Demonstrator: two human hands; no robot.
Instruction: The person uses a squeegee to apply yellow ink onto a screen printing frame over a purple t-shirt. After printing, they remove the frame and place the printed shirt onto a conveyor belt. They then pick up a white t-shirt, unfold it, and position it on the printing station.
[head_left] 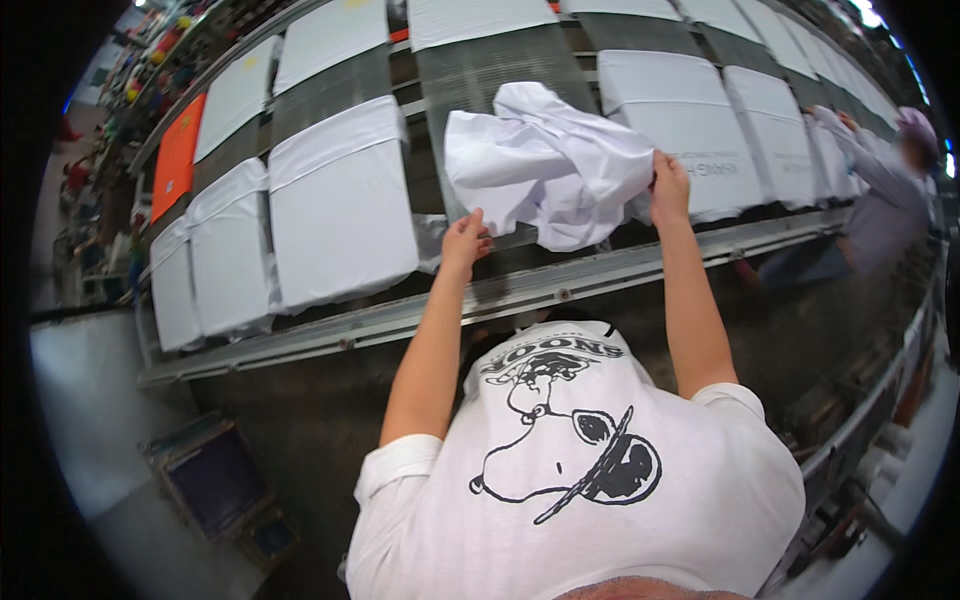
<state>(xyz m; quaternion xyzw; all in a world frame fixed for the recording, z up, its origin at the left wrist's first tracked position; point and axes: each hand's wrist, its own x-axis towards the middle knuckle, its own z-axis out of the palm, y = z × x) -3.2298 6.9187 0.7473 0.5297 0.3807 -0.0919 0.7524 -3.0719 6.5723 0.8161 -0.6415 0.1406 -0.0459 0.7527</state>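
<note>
Beyond rail (610, 281) | one white cloth (545, 165) | right fingers (660, 172) clamped on it | left fingers (475, 228) unclear

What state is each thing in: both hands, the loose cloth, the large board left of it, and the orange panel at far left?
Left hand: fingers curled at the cloth's lower left edge; grip unclear.
Right hand: closed on the cloth's right edge.
White cloth: bunched, creased.
Large board: covered in white, mostly smooth.
Orange panel: no white cover visible.
</note>
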